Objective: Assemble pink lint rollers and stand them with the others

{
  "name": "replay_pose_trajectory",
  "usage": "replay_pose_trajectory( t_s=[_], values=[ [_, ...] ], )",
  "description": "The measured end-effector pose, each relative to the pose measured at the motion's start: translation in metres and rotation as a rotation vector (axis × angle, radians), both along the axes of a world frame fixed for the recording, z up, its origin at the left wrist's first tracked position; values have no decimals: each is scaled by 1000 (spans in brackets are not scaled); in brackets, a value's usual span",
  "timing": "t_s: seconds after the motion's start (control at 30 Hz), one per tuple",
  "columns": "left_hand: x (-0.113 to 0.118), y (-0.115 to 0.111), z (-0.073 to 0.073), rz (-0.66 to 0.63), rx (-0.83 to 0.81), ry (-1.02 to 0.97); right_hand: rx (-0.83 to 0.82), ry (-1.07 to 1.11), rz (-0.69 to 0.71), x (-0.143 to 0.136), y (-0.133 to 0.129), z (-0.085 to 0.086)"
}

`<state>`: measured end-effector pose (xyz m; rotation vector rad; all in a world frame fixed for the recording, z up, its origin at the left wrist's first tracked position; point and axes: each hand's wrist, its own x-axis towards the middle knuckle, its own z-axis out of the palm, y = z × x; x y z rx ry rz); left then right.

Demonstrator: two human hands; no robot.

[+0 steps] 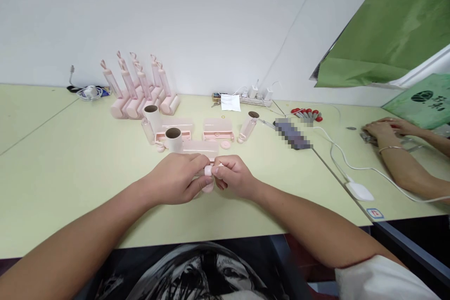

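Close to the table's front edge, my left hand [177, 177] is closed round a small clear tube, mostly hidden by the fingers, whose pale pink cap [208, 170] shows between my hands. My right hand [236, 176] meets it from the other side, its thumb and forefinger pinched on a small pale piece [220, 166] at the cap's end. Whether that piece is joined to the cap I cannot tell. Below the fingers a round pink part [208, 187] peeks out. Just beyond lies a clear pink cover [200, 149], beside a cardboard-cored white roll [173, 140].
Finished-looking pink dispensers [135, 96] stand in rows at the back left. Open pink cases [218, 131], another roll [152, 115] and a clear tube [248, 129] lie ahead. A phone [291, 133], white cable and charging pad [360, 191] are rightward. Another person's hands [383, 129] work far right.
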<state>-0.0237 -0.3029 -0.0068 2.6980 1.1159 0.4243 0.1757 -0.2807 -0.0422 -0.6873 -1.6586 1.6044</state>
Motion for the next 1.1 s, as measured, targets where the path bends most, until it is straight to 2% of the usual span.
replay_pose_trajectory(
  t_s=[0.23,0.63,1.1],
  values=[
    [-1,0,-1,2,16,-5,24,-5,-3,1,0,0],
    [-1,-3,4,-89,15,-109,89,5,59,2,-4,3],
    [-2,-3,2,-101,1,-123,139,0,78,4,-4,3]
  ],
)
